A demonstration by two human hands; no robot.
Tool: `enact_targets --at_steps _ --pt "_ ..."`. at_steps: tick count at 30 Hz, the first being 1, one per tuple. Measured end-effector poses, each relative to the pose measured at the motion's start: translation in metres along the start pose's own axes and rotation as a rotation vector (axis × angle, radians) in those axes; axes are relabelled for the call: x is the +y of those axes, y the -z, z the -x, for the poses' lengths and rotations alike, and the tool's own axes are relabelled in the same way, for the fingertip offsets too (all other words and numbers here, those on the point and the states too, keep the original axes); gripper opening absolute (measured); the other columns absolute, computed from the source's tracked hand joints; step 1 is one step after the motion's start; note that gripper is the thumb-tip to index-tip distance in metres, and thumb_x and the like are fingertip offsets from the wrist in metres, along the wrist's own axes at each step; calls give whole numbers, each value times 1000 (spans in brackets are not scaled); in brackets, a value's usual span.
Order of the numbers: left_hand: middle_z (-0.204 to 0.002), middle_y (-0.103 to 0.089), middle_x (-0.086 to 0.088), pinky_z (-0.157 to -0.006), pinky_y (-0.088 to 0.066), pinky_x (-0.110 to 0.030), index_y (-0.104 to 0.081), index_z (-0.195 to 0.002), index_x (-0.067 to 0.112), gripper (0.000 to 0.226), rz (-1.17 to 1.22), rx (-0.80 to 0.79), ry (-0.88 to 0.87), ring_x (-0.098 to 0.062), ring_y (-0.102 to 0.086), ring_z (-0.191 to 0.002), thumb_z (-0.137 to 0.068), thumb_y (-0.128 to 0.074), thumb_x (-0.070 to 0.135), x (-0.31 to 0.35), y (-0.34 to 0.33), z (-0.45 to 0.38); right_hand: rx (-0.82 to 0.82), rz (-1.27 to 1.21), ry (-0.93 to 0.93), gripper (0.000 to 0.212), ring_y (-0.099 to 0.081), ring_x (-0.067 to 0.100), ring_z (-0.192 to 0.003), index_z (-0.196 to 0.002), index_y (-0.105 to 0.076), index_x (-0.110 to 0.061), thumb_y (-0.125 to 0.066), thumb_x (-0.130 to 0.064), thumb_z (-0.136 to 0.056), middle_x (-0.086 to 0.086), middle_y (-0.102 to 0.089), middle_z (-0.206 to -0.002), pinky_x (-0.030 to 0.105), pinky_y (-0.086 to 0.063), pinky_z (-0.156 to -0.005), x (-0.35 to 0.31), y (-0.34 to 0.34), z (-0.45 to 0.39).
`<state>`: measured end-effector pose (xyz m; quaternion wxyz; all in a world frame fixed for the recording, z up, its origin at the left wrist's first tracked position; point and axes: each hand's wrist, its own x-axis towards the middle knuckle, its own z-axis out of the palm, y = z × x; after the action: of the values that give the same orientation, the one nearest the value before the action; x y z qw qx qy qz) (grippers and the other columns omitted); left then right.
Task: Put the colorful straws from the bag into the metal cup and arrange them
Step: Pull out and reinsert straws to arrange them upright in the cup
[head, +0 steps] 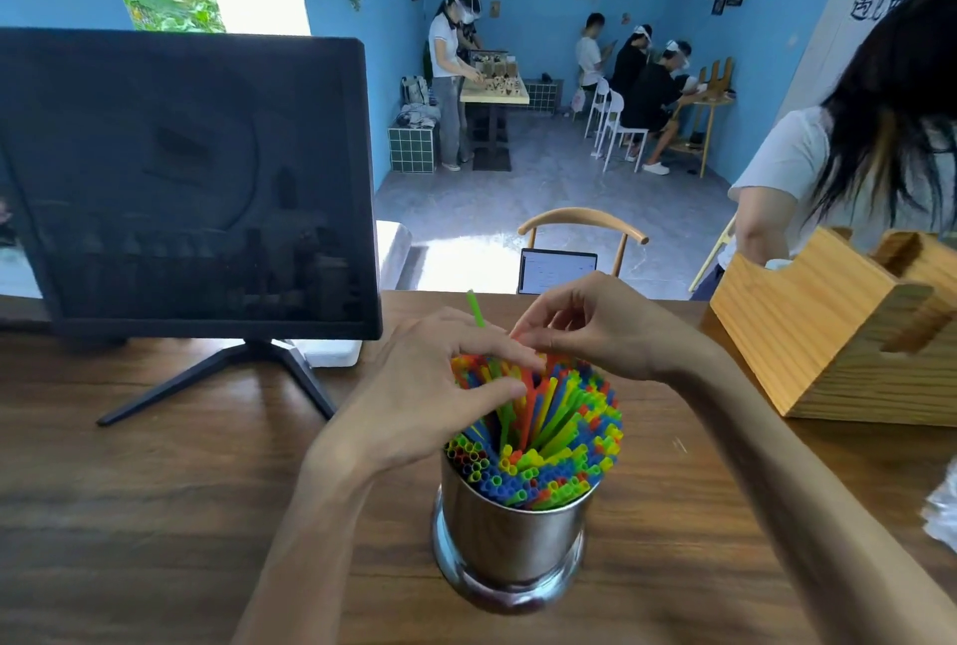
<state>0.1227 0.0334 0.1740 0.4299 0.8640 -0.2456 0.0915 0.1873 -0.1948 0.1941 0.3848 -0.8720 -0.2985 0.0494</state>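
A shiny metal cup (510, 535) stands on the wooden counter (155, 515), packed with colorful straws (559, 432) in red, yellow, green and blue that fan out above its rim. My left hand (440, 385) lies over the far left straw tops, its thumb and fingers closed on some of them. A single green straw (475, 309) sticks up above that hand. My right hand (585, 328) hovers over the far tops and pinches straw ends with thumb and forefinger. The bag itself I cannot make out for certain.
A dark monitor (191, 183) on a stand fills the left of the counter. At the right stands a wooden organizer box (828, 328), with a person (849, 142) behind it. Crinkled clear plastic (945, 510) shows at the right edge. A chair (580, 225) and laptop (556, 271) stand beyond the counter.
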Motion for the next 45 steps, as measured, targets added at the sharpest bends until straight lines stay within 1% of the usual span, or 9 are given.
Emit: enact_targets --at_steps 5,13,19,24,28,32,36,40,45 --pt "-116 -73 20 -95 -57 -38 -43 -144 53 71 145 67 -40 -6 -71 -107 -89 -78 25 4 -1 1 18 102 51 9 -63 4 -69 -91 -77 -26 -74 -35 -93 -14 -71 -75 19 -48 -61 -4 -2 -1" --pt "-121 -63 31 -99 -52 -38 -72 -114 49 27 -71 91 -39 1 -58 -120 -89 -64 54 -1 -6 -2 30 90 85 16 -68 15 -75 -94 -76 -22 -70 -36 -96 -5 -74 -81 41 -57 -69 -4 -6 0" --pt "-115 -67 20 -93 -54 -39 -75 -112 43 27 45 167 -24 -8 -63 -115 -88 -70 53 -5 -1 -3 55 91 82 5 -67 9 -77 -95 -75 -22 -73 -27 -94 -12 -73 -83 27 -54 -68 -4 4 0" --pt "-114 -68 27 -93 -51 -25 -70 -120 47 36 151 187 51 1 -61 -113 -92 -56 64 -2 -10 -6 194 49 156 5 -60 7 -77 -88 -71 -23 -75 -26 -91 -8 -72 -86 22 -47 -70 -34 33 2" --pt "-122 -67 27 -101 -48 -28 -65 -118 55 29 195 71 92 7 -58 -119 -98 -44 59 4 -20 -12 290 0 235 15 -65 17 -78 -94 -72 -12 -74 -26 -89 2 -74 -89 34 -53 -74 -63 49 2" --pt "-122 -69 22 -101 -49 -27 -70 -124 39 36 252 50 99 2 -61 -118 -96 -55 55 8 -19 -18 345 14 309 10 -68 31 -87 -99 -71 -6 -73 -14 -94 9 -73 -91 49 -56 -83 -81 45 -1" --pt "-108 -74 21 -84 -45 -6 -73 -110 30 14 328 69 84 4 -66 -106 -103 -60 30 18 -12 -26 477 69 418 6 -68 23 -81 -102 -67 -15 -70 -16 -97 -2 -69 -91 41 -58 -76 -98 54 -2" --pt "-85 -76 6 -82 -50 -15 -71 -104 22 16 451 58 34 -6 -70 -87 -103 -55 26 30 -6 -30 666 22 548 6 -61 7 -74 -103 -61 -19 -64 -14 -100 -6 -65 -89 25 -52 -69 -109 75 1" --pt "-64 -69 5 -48 -46 -13 -81 -79 24 18 688 379 64 -2 -57 -53 -76 -78 42 26 26 -20 721 -206 525 7 -62 8 -74 -101 -60 -18 -61 -11 -101 -11 -66 -85 27 -52 -69 -84 75 14"
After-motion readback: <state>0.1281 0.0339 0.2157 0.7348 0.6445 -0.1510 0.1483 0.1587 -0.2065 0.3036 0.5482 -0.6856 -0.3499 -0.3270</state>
